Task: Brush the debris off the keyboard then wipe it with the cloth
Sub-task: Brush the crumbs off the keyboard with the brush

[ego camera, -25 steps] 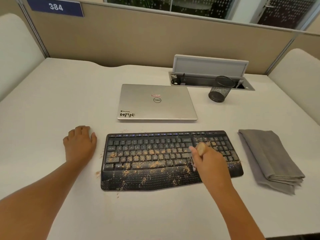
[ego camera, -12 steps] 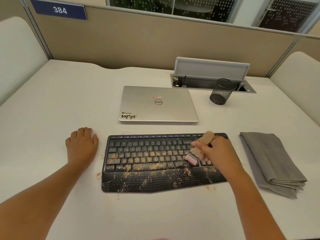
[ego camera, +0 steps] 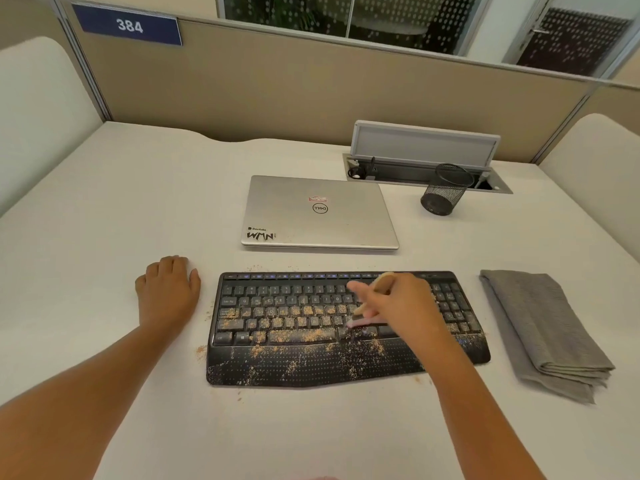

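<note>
A black keyboard (ego camera: 298, 306) lies on the white desk, strewn with tan crumbs over its lower key rows and palm rest. My right hand (ego camera: 401, 306) grips a small brush (ego camera: 375, 292) with a light wooden handle; its pinkish bristles touch the keys right of the middle, and the forefinger sticks out to the left. My left hand (ego camera: 168, 292) rests flat on the desk just left of the keyboard, holding nothing. A folded grey cloth (ego camera: 540, 330) lies to the right of the keyboard.
A shut silver laptop (ego camera: 318, 213) lies behind the keyboard. A black mesh pen cup (ego camera: 445, 190) stands by an open cable tray (ego camera: 426, 168) at the back right. Crumbs (ego camera: 201, 351) are scattered on the desk at the keyboard's left and front edges. Beige partitions ring the desk.
My right hand has swept the brush from the number pad area leftward toward the keyboard's middle. More crumbs lie on the palm rest's right part. My left hand stays still.
</note>
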A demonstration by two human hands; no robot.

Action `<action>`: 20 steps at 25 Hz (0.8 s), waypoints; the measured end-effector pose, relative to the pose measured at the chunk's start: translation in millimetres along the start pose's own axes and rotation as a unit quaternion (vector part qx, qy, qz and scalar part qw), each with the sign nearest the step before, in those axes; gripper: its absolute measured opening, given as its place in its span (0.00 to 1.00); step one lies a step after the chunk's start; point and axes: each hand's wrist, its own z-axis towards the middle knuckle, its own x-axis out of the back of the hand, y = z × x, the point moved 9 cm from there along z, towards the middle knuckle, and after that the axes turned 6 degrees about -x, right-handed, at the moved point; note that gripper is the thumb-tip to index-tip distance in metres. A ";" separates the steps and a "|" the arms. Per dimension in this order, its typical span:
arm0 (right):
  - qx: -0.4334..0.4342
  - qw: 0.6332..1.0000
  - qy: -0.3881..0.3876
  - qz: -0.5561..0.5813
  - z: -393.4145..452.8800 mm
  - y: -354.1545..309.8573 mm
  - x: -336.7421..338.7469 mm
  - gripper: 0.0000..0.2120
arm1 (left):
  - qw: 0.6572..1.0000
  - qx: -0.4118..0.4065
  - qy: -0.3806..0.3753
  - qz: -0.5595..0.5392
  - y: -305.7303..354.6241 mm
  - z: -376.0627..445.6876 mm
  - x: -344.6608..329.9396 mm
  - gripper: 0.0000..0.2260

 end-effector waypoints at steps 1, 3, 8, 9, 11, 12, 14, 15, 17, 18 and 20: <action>-0.008 1.000 0.009 0.018 -0.6 -0.9 7.9 0.18 | 1.000 0.000 0.001 -0.002 0.2 -0.1 0.3 0.11; -0.014 0.999 0.047 0.024 -1.4 1.2 28.7 0.18 | 1.000 0.006 -0.002 -0.005 -0.2 -0.4 0.2 0.11; 0.007 0.996 0.049 -0.068 0.1 0.5 7.8 0.20 | 1.000 -0.005 -0.009 0.005 3.7 -0.4 0.9 0.18; 0.020 0.995 0.042 -0.088 0.4 -3.5 -2.7 0.21 | 1.000 -0.009 -0.011 0.009 4.6 -0.5 0.9 0.19; 0.032 0.997 0.020 -0.062 2.7 -9.7 -13.2 0.20 | 1.000 -0.006 -0.014 0.011 4.1 -0.8 0.7 0.17; 0.031 0.999 0.009 -0.020 3.9 -12.7 -11.5 0.18 | 1.000 0.000 -0.011 0.010 2.9 -0.7 1.1 0.15; 0.042 0.998 0.030 0.042 7.3 -17.9 6.2 0.16 | 1.000 0.007 -0.007 0.006 1.2 -0.4 0.3 0.13; 0.049 0.996 0.051 0.056 10.8 -18.1 16.6 0.16 | 1.000 0.006 -0.007 0.007 1.1 -0.4 0.1 0.13; 0.060 0.994 0.074 0.059 15.8 -16.7 26.8 0.17 | 1.000 0.004 -0.010 0.008 1.0 -0.3 -1.0 0.14; 0.060 0.994 0.074 0.051 17.1 -14.5 25.1 0.17 | 1.000 0.008 -0.015 0.006 0.2 0.1 -2.3 0.14; 0.051 0.996 0.066 0.017 18.1 -4.6 14.8 0.20 | 1.000 0.014 -0.019 -0.001 -0.8 0.7 -3.4 0.13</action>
